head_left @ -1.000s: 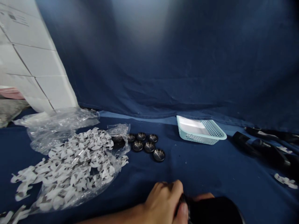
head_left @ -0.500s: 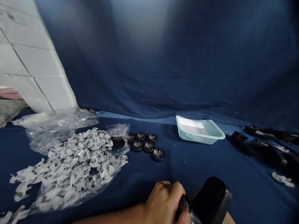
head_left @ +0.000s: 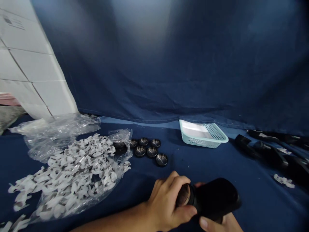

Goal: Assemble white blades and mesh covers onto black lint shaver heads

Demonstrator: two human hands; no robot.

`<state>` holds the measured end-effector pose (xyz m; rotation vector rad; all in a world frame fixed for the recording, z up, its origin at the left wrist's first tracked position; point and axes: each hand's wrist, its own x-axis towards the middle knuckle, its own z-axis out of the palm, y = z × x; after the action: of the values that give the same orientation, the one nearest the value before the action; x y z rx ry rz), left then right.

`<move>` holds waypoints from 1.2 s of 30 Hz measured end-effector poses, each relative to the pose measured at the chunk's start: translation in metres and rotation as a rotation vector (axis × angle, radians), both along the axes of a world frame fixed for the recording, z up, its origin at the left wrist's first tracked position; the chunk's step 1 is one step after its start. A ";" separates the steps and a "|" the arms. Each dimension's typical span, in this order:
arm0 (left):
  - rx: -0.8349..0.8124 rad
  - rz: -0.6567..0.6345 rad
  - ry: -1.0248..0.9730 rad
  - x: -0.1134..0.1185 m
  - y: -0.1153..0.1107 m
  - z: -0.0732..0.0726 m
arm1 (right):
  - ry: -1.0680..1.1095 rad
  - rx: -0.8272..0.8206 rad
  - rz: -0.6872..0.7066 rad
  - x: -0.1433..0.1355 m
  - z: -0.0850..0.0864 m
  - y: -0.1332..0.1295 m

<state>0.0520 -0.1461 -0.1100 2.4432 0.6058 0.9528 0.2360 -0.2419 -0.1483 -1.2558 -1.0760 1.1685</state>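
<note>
My left hand (head_left: 166, 203) is wrapped round a round black cap with a perforated, copper-tinted face (head_left: 184, 195). The cap sits at the end of a black handheld device (head_left: 216, 196) that looks like a fabric shaver. From below, my right hand (head_left: 223, 224) grips the device's body, its thumb along the underside and most fingers hidden. Ahead of my hands lie several round black caps with radial metallic patterns (head_left: 152, 152), close together on the blue cloth. Whether the held cap is fully seated cannot be seen.
White plastic pieces (head_left: 82, 170) are heaped on a clear plastic bag (head_left: 62, 129) at left. A pale teal basket (head_left: 205, 141) holding white paper stands at the back. More black devices (head_left: 267, 154) and a white piece (head_left: 283, 180) lie at right. Blue cloth (head_left: 154, 80) hangs behind.
Both hands and the device have moved up slightly in view. The held cap's perforated face has turned into view, and my right thumb now shows beneath the body.
</note>
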 end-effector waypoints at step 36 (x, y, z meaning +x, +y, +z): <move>0.197 0.207 -0.177 -0.089 0.001 0.002 | -0.954 0.338 0.131 -0.057 0.066 0.023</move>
<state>-0.0368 -0.1448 -0.1080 2.4629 0.7432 1.3543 0.1792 -0.2187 -0.0825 -1.5012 -1.9734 0.3890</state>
